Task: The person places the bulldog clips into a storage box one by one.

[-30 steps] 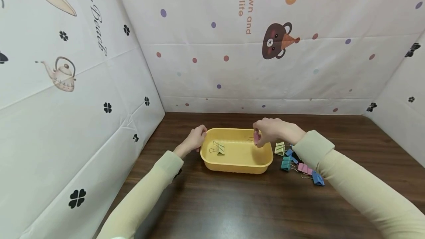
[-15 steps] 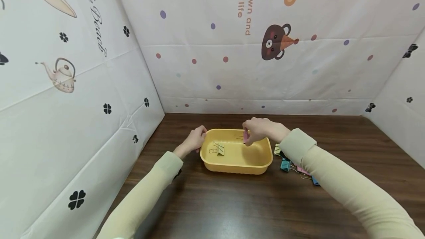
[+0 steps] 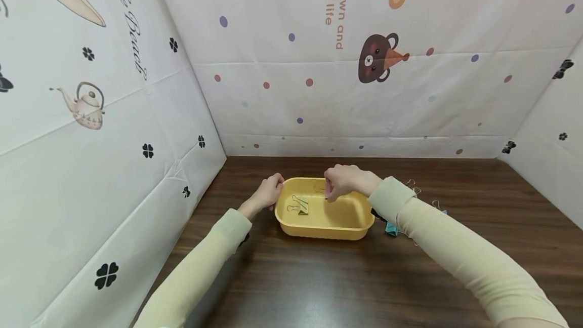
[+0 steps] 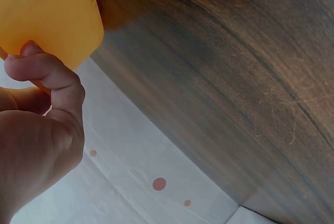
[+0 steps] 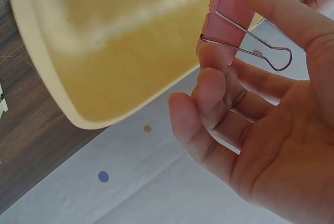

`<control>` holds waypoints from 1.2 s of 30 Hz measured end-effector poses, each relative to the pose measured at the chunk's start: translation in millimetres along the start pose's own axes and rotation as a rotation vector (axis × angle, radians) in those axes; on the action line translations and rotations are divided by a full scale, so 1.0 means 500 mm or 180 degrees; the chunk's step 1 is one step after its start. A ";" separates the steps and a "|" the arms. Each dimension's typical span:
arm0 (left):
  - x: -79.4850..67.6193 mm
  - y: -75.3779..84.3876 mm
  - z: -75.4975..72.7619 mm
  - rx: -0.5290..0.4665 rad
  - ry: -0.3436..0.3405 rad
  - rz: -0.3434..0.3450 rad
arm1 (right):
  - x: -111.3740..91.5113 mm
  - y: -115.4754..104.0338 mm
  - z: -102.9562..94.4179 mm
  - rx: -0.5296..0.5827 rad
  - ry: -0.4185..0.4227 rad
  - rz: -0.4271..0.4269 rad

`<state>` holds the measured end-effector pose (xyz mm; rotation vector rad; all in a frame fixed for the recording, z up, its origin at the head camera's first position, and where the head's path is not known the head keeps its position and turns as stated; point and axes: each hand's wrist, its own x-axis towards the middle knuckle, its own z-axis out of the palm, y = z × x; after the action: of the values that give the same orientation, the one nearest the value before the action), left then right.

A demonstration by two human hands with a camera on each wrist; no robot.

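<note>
A yellow plastic tray stands on the table, and a pale yellow binder clip lies inside at its left. My left hand grips the tray's far left corner; the left wrist view shows thumb and finger pinching the rim. Over the tray's middle, my right hand pinches a pink binder clip between thumb and fingers. One wire handle of that clip points back toward the palm. Another wire handle shows near the tray's far wall in the head view, just left of the held clip.
To the right of the tray lie several more binder clips, mostly hidden under my right forearm; a teal binder clip shows. The dark wooden table meets a printed white sheet behind and at both sides.
My right hand has moved left over the tray with the pink binder clip, from its right end to near the middle. The left hand stays at the rim.
</note>
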<state>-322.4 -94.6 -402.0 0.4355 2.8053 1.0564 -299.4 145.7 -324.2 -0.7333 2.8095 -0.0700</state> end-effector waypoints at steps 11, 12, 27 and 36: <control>-0.002 -0.002 0.001 -0.0071 -0.0003 0.0040 | 0.014 -0.010 0.014 -0.0012 -0.0083 0.0031; -0.001 -0.002 0.002 -0.0071 -0.0005 0.0041 | 0.016 -0.011 0.015 -0.0017 -0.0086 0.0036; 0.002 -0.005 0.003 -0.0072 -0.0012 0.0016 | 0.030 -0.025 0.027 -0.0034 -0.0207 0.0117; 0.004 -0.006 0.002 -0.0050 0.0015 0.0006 | 0.037 -0.029 0.035 -0.0088 -0.0160 0.0138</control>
<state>-324.6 -95.4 -404.9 0.4347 2.7992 1.0803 -303.7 124.2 -343.7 -0.6702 2.7823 -0.0049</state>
